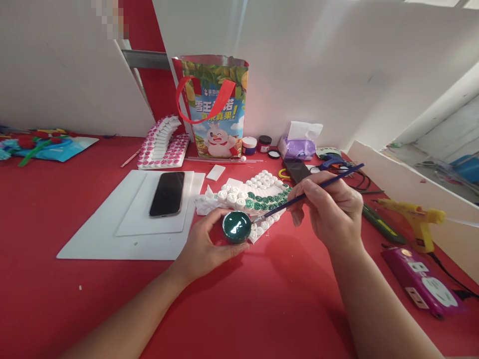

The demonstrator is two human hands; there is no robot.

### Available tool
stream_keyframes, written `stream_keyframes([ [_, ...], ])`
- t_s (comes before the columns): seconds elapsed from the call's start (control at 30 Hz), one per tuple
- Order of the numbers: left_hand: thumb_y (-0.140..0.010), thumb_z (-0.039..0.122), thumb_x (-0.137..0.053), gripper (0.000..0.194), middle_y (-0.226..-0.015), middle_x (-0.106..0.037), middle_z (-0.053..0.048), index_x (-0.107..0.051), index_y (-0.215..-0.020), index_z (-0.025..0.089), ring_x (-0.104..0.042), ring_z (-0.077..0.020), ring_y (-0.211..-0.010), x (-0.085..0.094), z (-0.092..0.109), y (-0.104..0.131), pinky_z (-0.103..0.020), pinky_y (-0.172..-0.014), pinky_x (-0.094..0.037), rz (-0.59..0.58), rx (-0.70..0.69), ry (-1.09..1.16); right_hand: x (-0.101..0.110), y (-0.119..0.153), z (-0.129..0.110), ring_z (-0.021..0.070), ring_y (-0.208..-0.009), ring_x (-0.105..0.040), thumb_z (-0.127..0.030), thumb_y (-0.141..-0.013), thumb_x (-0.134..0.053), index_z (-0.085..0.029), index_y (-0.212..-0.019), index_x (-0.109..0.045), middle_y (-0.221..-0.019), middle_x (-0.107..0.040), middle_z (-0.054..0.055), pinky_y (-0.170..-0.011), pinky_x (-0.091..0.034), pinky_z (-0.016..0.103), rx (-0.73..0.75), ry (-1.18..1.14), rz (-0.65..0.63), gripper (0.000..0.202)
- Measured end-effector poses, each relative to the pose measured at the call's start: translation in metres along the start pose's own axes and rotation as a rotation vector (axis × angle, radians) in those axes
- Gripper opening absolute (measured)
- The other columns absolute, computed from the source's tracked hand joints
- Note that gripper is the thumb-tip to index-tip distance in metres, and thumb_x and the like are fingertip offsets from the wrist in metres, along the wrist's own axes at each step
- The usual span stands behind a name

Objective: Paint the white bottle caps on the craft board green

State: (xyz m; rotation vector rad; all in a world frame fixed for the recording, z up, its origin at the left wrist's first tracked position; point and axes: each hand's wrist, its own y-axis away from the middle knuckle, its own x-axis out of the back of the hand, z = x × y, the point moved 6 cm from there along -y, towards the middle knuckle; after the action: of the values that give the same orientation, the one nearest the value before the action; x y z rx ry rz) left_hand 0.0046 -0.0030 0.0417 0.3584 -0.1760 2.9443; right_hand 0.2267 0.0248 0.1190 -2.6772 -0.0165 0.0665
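My left hand [209,244] grips a small open jar of dark green paint [237,227], its fingers and thumb round the sides. In my right hand [329,204] is a thin paintbrush [318,187] with a dark blue handle, pinched between thumb and fingers. The brush tip points down to the left, close by the jar's right rim. Behind the jar lies a curved white piece covered in small rosettes [264,180]. Some rosettes on it are dark green [267,202], others white. The jar and my right hand hide parts of this piece.
White boards [97,234] with a black phone [168,194] lie left. A pink-and-white rosette piece [160,147], a printed bag [219,114], paint jars [265,143] and a tissue pack [298,148] stand behind. Right are a yellow glue gun [415,217], a cutter [383,224] and a purple power strip [419,281].
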Motion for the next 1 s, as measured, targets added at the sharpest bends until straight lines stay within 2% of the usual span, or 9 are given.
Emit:
stream_keyframes([
  [0.13, -0.071, 0.039, -0.089, 0.045, -0.111, -0.075, -0.006, -0.067, -0.106, 0.022, -0.069, -0.0282, -0.108, -0.001, 0.0, 0.0, -0.041, -0.098, -0.056, -0.016, 0.012, 0.003, -0.005, 0.002, -0.001, 0.0156, -0.048, -0.064, -0.038, -0.093, -0.074, -0.02, -0.078, -0.069, -0.066, -0.069, 0.0, -0.04, -0.049, 0.028, 0.004, 0.0, -0.034, 0.023],
  [0.3, -0.071, 0.04, -0.089, 0.048, -0.116, -0.074, -0.007, -0.067, -0.11, 0.022, -0.067, -0.0301, -0.114, -0.001, 0.001, 0.001, -0.041, -0.099, -0.056, -0.013, -0.01, -0.01, -0.006, 0.0, -0.002, 0.0148, -0.045, -0.063, -0.04, -0.094, -0.073, -0.021, -0.079, -0.068, -0.065, -0.069, -0.001, -0.044, -0.052, 0.03, 0.035, 0.038, -0.01, 0.024],
  [0.5, -0.072, 0.04, -0.089, 0.048, -0.113, -0.075, -0.006, -0.067, -0.111, 0.022, -0.068, -0.0289, -0.112, -0.002, 0.001, 0.0, -0.04, -0.098, -0.057, -0.017, -0.02, -0.021, -0.01, 0.0, -0.003, 0.0138, -0.042, -0.061, -0.043, -0.092, -0.074, -0.021, -0.076, -0.066, -0.062, -0.067, -0.002, -0.044, -0.05, 0.03, 0.014, 0.079, -0.025, 0.029],
  [0.73, -0.072, 0.039, -0.088, 0.046, -0.114, -0.074, -0.006, -0.068, -0.109, 0.023, -0.068, -0.0285, -0.113, -0.001, 0.003, 0.001, -0.039, -0.098, -0.056, -0.015, -0.013, -0.003, -0.008, 0.001, 0.001, 0.0145, -0.045, -0.063, -0.037, -0.094, -0.072, -0.021, -0.079, -0.067, -0.064, -0.069, -0.001, -0.045, -0.051, 0.03, 0.014, 0.041, -0.025, 0.023],
  [0.87, -0.072, 0.038, -0.088, 0.044, -0.113, -0.074, -0.006, -0.068, -0.107, 0.022, -0.068, -0.028, -0.11, 0.0, 0.003, 0.0, -0.039, -0.098, -0.056, 0.008, -0.025, 0.006, -0.002, -0.001, 0.007, 0.0138, -0.047, -0.063, -0.038, -0.094, -0.073, -0.021, -0.079, -0.069, -0.067, -0.07, 0.0, -0.042, -0.05, 0.027, -0.01, -0.009, 0.053, 0.023],
  [1.0, -0.071, 0.038, -0.089, 0.043, -0.108, -0.074, -0.006, -0.068, -0.105, 0.022, -0.069, -0.0268, -0.106, 0.0, 0.004, 0.0, -0.038, -0.096, -0.056, 0.016, -0.03, 0.014, -0.001, -0.002, 0.014, 0.0121, -0.043, -0.059, -0.042, -0.089, -0.077, -0.02, -0.073, -0.067, -0.061, -0.066, -0.001, -0.036, -0.045, 0.024, -0.071, -0.062, 0.115, 0.029],
])
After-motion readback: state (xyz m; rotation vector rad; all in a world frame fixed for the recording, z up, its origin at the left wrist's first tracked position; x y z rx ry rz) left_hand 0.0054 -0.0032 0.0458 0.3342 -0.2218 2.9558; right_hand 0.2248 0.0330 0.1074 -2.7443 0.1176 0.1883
